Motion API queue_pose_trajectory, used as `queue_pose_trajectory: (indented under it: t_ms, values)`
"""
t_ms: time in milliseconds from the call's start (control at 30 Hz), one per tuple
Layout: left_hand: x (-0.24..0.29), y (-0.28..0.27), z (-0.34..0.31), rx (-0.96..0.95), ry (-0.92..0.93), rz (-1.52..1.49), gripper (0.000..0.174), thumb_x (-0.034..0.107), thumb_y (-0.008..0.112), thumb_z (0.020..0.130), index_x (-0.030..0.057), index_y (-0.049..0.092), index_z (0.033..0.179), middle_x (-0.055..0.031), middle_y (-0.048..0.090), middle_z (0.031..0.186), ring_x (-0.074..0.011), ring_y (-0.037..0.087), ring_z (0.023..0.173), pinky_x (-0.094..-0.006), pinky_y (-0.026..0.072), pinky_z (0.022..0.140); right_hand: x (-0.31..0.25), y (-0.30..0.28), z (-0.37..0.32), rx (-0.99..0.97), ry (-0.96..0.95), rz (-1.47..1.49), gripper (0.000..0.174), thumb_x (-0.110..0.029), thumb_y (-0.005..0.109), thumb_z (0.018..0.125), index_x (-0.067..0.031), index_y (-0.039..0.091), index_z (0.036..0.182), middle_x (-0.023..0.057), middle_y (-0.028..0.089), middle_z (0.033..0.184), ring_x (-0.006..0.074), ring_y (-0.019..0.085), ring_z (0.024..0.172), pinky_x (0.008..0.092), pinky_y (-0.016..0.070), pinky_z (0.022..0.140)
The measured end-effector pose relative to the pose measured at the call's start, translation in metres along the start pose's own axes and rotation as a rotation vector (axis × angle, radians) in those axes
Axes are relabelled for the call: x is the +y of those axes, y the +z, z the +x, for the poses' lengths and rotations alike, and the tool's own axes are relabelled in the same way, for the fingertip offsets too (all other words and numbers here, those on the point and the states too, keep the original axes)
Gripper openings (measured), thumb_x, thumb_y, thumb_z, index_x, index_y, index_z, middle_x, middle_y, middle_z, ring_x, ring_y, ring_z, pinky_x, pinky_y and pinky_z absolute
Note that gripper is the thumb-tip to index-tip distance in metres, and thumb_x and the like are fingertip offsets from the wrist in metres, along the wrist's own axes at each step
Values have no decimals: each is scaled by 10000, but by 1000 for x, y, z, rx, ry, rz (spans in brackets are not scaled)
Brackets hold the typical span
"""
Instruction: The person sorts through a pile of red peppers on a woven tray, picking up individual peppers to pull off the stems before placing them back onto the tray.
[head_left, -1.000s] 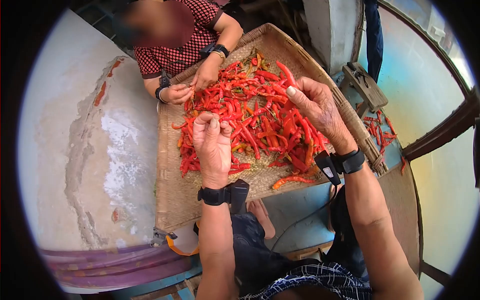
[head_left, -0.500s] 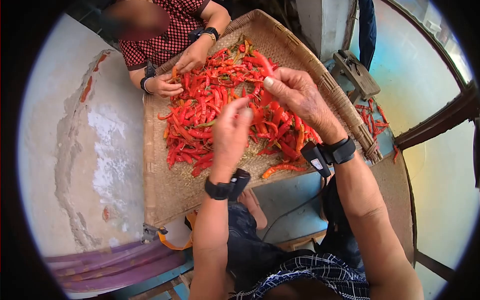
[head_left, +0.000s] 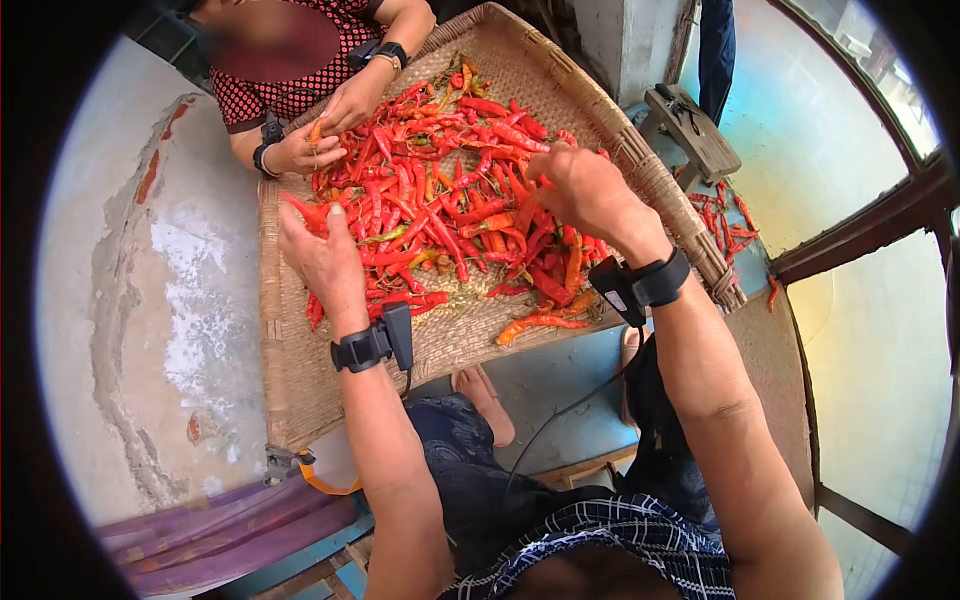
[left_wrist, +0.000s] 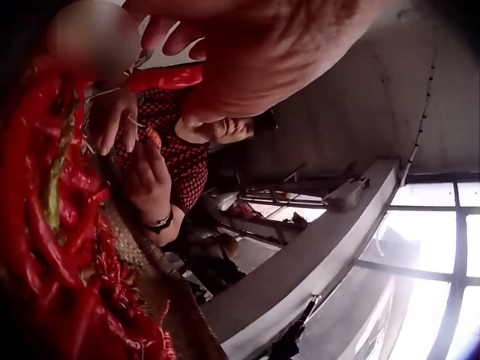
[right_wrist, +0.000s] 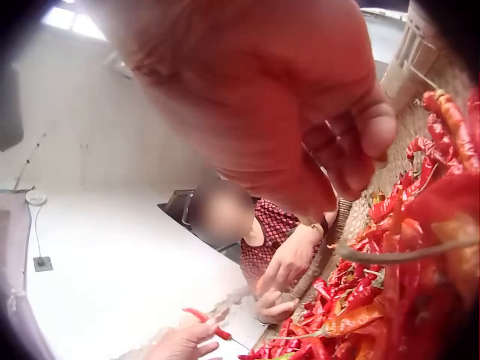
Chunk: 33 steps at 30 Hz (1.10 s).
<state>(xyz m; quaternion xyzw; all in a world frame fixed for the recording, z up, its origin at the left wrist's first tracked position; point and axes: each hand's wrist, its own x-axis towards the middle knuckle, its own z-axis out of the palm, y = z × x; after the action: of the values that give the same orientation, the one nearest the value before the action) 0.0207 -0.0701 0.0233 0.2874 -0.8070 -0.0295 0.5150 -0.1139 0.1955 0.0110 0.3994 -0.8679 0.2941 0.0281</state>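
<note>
My left hand (head_left: 328,268) is over the left side of the basket, pinching a red chili pepper (left_wrist: 171,76) between thumb and fingers. The right wrist view shows the same chili pepper (right_wrist: 198,316) with its thin stem hanging out of the grip. My right hand (head_left: 598,200) hovers above the right part of the chili pile (head_left: 440,200), fingers loosely bent, with no pepper showing in it. Many peppers are bright red, some orange or greenish, with stems. They lie heaped in a large woven basket (head_left: 350,390).
Across the basket, another person's hands (head_left: 320,135) handle an orange-red pepper. A small wooden stool (head_left: 700,135) with a dark tool on it stands beyond the right rim, red peppers (head_left: 725,225) near it. A cracked wall (head_left: 180,350) runs along the left.
The red chili pepper has passed from my right hand to my left, which has moved leftward with it. My right hand has lowered toward the pile. The head view has shifted slightly.
</note>
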Motion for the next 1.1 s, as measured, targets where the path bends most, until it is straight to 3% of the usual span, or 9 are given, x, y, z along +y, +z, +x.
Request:
queue_pose_trajectory:
  t_ms: [100, 167, 333, 500, 700, 900, 967, 1033, 1100]
  values:
    - [52, -11, -17, -533, -61, -534, 316, 223, 606, 878, 5, 600, 1107, -152, 637, 989, -292, 602, 925, -372, 470, 833, 1, 9, -1, -183, 45, -208, 169, -110, 618, 800, -115, 625, 970, 151, 561, 1098, 344, 609, 930, 446, 516, 763]
    - [80, -12, -40, -759, 212, -360, 291, 252, 611, 878, 3, 617, 1030, -187, 616, 948, -332, 590, 902, -407, 480, 786, -1, 10, -1, -131, -28, -309, 139, -84, 564, 812, -59, 633, 931, 185, 611, 1019, 343, 654, 867, 426, 547, 724]
    - [78, 4, -61, -844, 386, -255, 197, 191, 592, 888, 36, 631, 1002, -167, 639, 858, -324, 625, 775, -398, 487, 683, -7, 0, 2, -174, -13, -278, 103, -86, 580, 794, -62, 645, 870, 180, 649, 870, 338, 656, 817, 428, 538, 706]
    - [69, -30, -23, -803, -13, -600, 190, 195, 546, 935, 38, 636, 992, -29, 607, 721, -87, 552, 642, -254, 451, 587, 2, -13, 1, -37, -16, -15, 96, -109, 588, 785, -78, 642, 858, 171, 652, 786, 348, 647, 803, 449, 522, 684]
    - [41, -22, -14, -696, -436, -921, 224, 195, 526, 956, 15, 597, 1068, -28, 620, 819, -68, 555, 704, -207, 463, 642, 5, -18, 2, 122, -13, 49, 105, -110, 590, 793, -65, 657, 860, 174, 660, 827, 354, 640, 796, 445, 510, 688]
    - [19, -11, -7, -117, 84, -177, 358, 227, 580, 921, -16, 545, 1181, -124, 593, 1074, -210, 588, 904, -326, 472, 821, -5, -23, 4, 153, -72, 286, 119, -93, 623, 830, 3, 624, 901, 137, 627, 722, 253, 608, 642, 346, 481, 625]
    - [44, -22, -11, -232, 212, -157, 398, 243, 609, 895, 2, 546, 1207, -147, 565, 1147, -226, 581, 955, -342, 456, 865, -9, -18, 6, 178, -104, 337, 123, -96, 621, 835, 5, 621, 905, 130, 624, 718, 232, 606, 641, 339, 480, 622]
    - [74, -29, -26, -728, -66, -619, 400, 241, 617, 892, 10, 553, 1212, -143, 623, 1105, -174, 601, 917, -309, 478, 810, -16, -16, 5, 196, -131, 388, 126, -98, 620, 841, 8, 618, 909, 123, 621, 713, 211, 604, 639, 332, 479, 619]
    - [92, -25, -43, -853, 10, -648, 401, 198, 604, 907, 4, 531, 1250, -121, 646, 1074, -143, 616, 855, -272, 489, 759, -25, -19, 4, 186, -178, 397, 118, -84, 630, 799, 6, 632, 874, 156, 645, 740, 293, 648, 691, 371, 495, 623]
